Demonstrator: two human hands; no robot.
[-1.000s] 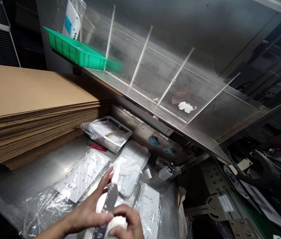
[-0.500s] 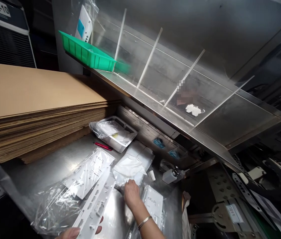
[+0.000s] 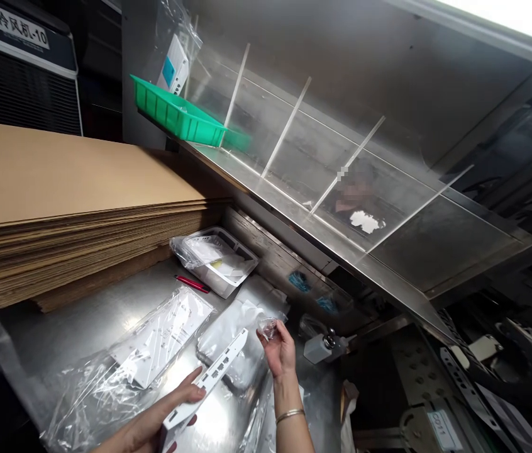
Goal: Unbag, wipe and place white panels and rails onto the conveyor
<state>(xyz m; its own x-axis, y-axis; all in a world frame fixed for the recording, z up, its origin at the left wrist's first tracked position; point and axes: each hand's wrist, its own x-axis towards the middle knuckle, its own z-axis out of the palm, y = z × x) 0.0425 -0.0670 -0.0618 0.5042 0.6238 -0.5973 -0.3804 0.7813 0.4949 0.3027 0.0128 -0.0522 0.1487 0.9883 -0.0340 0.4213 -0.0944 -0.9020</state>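
Clutching a slotted white bracket (image 3: pixel 212 377), left grip (image 3: pixel 153 428) closed; right grip (image 3: pixel 281 355) pinches clear bag (image 3: pixel 266 328).

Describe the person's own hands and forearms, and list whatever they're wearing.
The left hand and the right hand are both bare, with no gloves, and neither forearm shows a sleeve. A thin silver bangle circles the right wrist. No cables or markings show on either arm.
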